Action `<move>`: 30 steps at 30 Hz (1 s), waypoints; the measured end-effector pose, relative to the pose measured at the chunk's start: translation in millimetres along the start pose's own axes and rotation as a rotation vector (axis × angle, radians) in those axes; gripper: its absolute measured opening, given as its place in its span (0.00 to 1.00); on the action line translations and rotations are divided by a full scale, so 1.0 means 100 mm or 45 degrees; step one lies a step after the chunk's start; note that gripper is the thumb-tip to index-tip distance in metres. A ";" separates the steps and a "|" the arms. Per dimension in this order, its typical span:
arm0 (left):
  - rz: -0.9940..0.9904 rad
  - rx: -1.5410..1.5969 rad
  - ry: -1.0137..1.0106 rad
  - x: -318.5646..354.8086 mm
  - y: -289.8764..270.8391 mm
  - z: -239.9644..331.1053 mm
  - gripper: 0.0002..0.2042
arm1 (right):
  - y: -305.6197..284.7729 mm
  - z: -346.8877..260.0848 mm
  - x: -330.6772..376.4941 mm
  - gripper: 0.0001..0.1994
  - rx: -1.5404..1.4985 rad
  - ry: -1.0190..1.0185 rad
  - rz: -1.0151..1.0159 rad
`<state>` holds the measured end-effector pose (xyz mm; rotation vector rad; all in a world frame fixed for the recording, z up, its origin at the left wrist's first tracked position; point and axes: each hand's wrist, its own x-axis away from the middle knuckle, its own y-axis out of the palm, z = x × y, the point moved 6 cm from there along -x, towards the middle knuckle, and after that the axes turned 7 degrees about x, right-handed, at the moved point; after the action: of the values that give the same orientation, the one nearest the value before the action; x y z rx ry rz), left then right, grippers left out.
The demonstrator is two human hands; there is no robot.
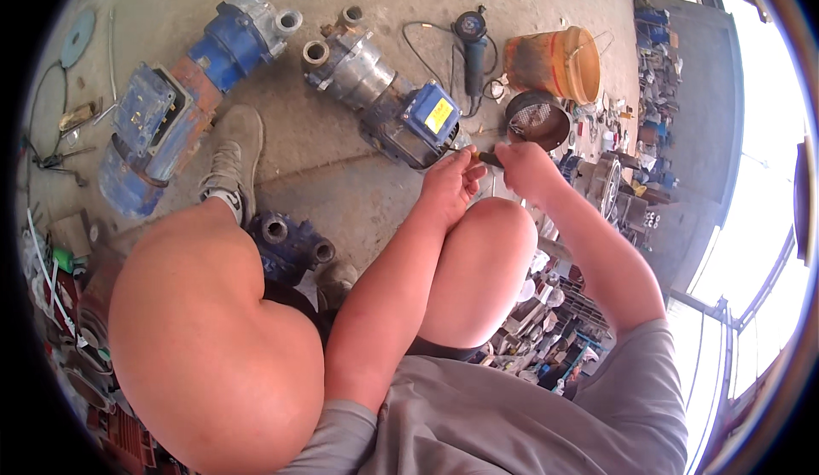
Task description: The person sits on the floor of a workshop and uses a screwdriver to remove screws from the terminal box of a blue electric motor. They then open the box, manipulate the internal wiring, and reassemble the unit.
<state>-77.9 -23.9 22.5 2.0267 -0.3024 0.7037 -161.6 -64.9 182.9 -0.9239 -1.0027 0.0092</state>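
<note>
My right hand [531, 170] is closed round the dark handle of what looks like a screwdriver [490, 159], with a yellowish part at its front. Close beside it, my left hand [452, 187] has its fingers curled and thumb pressed in at the front end of the tool; what it pinches there is hidden. Both hands are at the near right end of a pump with a motor [401, 125], which lies on the floor. Its blue terminal box [433, 113] bears a yellow label, and the pump end is bare grey metal with two round ports.
A larger blue pump motor [175, 108] lies at the left, its terminal box open. Beyond my hands are an angle grinder [471, 49] with its cord, an orange bucket [546, 61] and a round dark pan [539, 120]. A blue casting [286, 245] sits between my feet.
</note>
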 end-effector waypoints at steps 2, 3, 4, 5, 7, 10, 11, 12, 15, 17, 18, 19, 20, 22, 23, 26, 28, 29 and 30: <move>-0.026 0.020 -0.002 -0.03 0.01 -0.02 0.08 | 0.01 0.06 -0.02 0.12 -0.098 0.056 -0.114; -0.032 0.040 -0.010 -0.04 -0.01 -0.06 0.07 | 0.04 0.11 -0.03 0.12 -0.119 0.047 -0.147; -0.036 0.068 -0.011 -0.07 -0.04 -0.08 0.06 | 0.00 0.04 0.04 0.13 -0.052 -0.162 0.002; -0.048 0.098 -0.011 -0.08 -0.05 -0.07 0.06 | -0.06 -0.08 0.15 0.15 0.032 -0.366 0.163; -0.071 0.157 -0.022 -0.11 -0.08 -0.09 0.06 | -0.24 -0.35 0.43 0.12 0.570 -0.748 0.501; -0.086 0.192 -0.056 -0.15 -0.10 -0.09 0.06 | -0.15 -0.24 0.26 0.16 0.724 -0.449 0.206; -0.053 0.182 -0.068 -0.12 -0.08 -0.08 0.06 | -0.12 -0.19 0.21 0.17 0.690 -0.267 0.068; -0.019 0.171 -0.080 -0.09 -0.07 -0.08 0.06 | -0.12 -0.11 0.15 0.18 0.377 -0.088 -0.032; 0.000 0.144 -0.081 -0.01 0.01 -0.06 0.07 | -0.13 0.03 0.08 0.19 -0.147 0.174 -0.119; -0.018 0.144 -0.066 -0.04 0.01 -0.05 0.07 | -0.19 0.00 0.11 0.18 0.065 -0.037 0.077; -0.029 0.149 -0.061 -0.06 0.00 -0.04 0.07 | -0.25 -0.09 0.17 0.17 0.182 -0.278 0.213; -0.038 0.157 -0.057 -0.06 -0.01 -0.04 0.07 | -0.33 -0.24 0.30 0.16 0.299 -0.520 0.346; -0.040 0.167 -0.056 -0.06 -0.02 -0.03 0.07 | -0.35 -0.30 0.34 0.15 0.380 -0.646 0.401; -0.047 0.183 -0.056 -0.08 -0.03 -0.02 0.07 | -0.34 -0.33 0.38 0.14 0.511 -0.769 0.448; -0.042 0.174 -0.064 -0.09 -0.04 -0.02 0.08 | -0.33 -0.33 0.37 0.14 0.560 -0.769 0.435; 0.011 0.141 -0.063 -0.07 -0.06 0.00 0.08 | -0.26 -0.23 0.24 0.12 0.340 -0.339 0.219; 0.081 0.108 -0.027 -0.05 -0.07 0.04 0.07 | -0.21 -0.18 0.20 0.12 0.255 -0.303 0.279; 0.131 0.097 -0.002 -0.07 -0.10 0.04 0.08 | -0.21 -0.16 0.19 0.12 0.215 -0.284 0.312; 0.181 0.086 0.023 -0.09 -0.15 0.06 0.10 | -0.20 -0.15 0.20 0.13 0.322 -0.256 0.283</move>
<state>-76.0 -21.2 4.6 2.0765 -0.4199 0.8298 -147.5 -79.9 207.6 -0.8070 -1.0516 0.4139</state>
